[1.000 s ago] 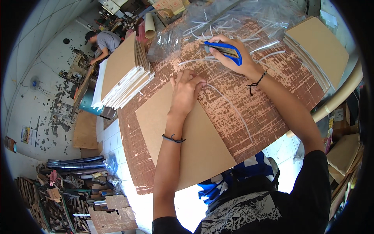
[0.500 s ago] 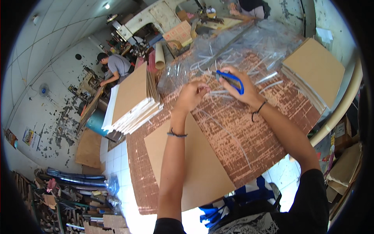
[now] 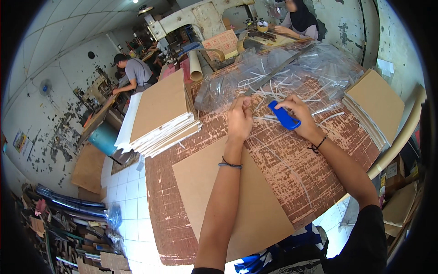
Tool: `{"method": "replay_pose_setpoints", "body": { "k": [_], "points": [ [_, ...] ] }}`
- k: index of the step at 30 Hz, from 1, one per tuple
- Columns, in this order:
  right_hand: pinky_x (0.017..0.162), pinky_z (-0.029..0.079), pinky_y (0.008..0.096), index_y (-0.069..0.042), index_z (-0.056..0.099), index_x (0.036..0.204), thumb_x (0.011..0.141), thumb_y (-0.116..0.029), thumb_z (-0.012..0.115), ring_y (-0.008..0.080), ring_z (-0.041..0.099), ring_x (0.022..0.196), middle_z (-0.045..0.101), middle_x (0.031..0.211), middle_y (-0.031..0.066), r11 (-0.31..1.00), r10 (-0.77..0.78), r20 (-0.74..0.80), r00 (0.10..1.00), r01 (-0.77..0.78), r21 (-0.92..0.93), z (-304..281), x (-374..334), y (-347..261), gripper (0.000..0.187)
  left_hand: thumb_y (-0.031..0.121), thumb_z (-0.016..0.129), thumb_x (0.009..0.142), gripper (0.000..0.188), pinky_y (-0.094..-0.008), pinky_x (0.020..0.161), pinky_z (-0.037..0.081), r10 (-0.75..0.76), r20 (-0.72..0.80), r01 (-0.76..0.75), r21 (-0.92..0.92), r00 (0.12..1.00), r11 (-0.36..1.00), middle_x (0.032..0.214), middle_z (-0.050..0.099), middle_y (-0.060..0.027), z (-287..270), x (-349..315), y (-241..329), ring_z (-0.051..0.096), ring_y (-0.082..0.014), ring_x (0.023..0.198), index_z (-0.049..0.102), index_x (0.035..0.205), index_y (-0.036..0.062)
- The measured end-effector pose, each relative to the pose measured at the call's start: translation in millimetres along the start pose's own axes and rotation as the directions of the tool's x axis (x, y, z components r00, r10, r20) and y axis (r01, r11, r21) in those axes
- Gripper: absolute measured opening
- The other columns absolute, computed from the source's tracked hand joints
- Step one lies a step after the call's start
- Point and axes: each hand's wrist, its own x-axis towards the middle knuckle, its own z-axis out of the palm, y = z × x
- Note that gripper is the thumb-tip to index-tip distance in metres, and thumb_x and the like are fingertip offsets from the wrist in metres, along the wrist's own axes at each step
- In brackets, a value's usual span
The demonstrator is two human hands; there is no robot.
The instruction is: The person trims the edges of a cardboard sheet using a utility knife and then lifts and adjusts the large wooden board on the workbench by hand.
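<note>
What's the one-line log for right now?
right hand: holds blue-handled tool | left hand: fingers curled, grip unclear | brown board: under left forearm

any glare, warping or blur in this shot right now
In the head view, the floor tiles wash out near white and the plastic sheeting glints; in the same view, lines on the ceiling bow and the corners go black, while the blue-handled tool in the right hand looks fairly sharp.
</note>
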Motion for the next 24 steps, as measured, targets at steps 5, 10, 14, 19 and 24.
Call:
{"method": "replay_pose_setpoints", "body": {
  "k": [5,10,14,19,24],
  "points": [
    [0.074,0.048,0.0321,-0.014,0.068,0.107,0.076,0.001,0.074,0.0229,0.058,0.083,0.054,0.095,0.0064,0.996,0.045,-0.032,0.998,-0.047,-0.070,-9,3,0,0.034,-0.005,0.052,0.088,0.021,-0.0271,0.063,0.045,-0.217,-0.105,0.184,-0.261,0.971,0.948,0.078,0.061,-0.0035,-20,16,13,0.055,-0.0107,0.069,0.066,0.102,0.0033],
    [0.072,0.050,0.0357,-0.011,0.069,0.099,0.082,0.004,0.067,0.0265,0.060,0.083,0.057,0.096,0.0089,0.914,-0.223,0.050,0.974,0.226,-0.338,-22,22,-14,0.023,-0.004,0.044,0.093,0.024,-0.0240,0.049,0.033,-0.209,-0.287,0.014,-0.559,0.935,0.829,0.076,0.056,0.0028,-82,50,24,0.043,-0.0039,0.059,0.067,0.093,0.0021],
    [0.072,0.053,0.0380,-0.009,0.068,0.094,0.084,-0.004,0.067,0.0293,0.063,0.081,0.064,0.094,0.0105,0.875,-0.121,0.103,0.987,0.156,-0.458,-46,25,-27,0.011,-0.007,0.043,0.090,0.024,-0.0198,0.046,0.028,-0.159,-0.396,-0.200,-0.722,0.904,0.663,0.074,0.053,0.0020,-130,68,87,0.038,-0.0027,0.055,0.065,0.091,0.0021],
    [0.073,0.051,0.0349,-0.008,0.067,0.097,0.085,-0.008,0.068,0.0279,0.063,0.082,0.063,0.091,0.0103,0.991,-0.050,0.253,0.966,0.079,-0.104,-52,2,-113,0.011,-0.006,0.043,0.089,0.020,-0.0234,0.048,0.029,-0.042,-0.493,-0.372,-0.707,0.869,0.601,0.075,0.052,-0.0015,-196,53,124,0.034,-0.0074,0.052,0.061,0.094,0.0016],
    [0.087,0.048,0.0416,-0.014,0.064,0.115,0.084,-0.023,0.073,0.0279,0.060,0.102,0.059,0.114,0.0098,0.962,-0.265,0.529,0.806,0.256,0.092,-45,-87,-182,0.034,-0.007,0.039,0.087,0.024,-0.0220,0.045,0.026,-0.039,-0.618,-0.497,-0.667,0.785,0.554,0.074,0.053,-0.0010,-240,36,152,0.033,-0.0057,0.050,0.061,0.089,0.0034]
  ]
}}
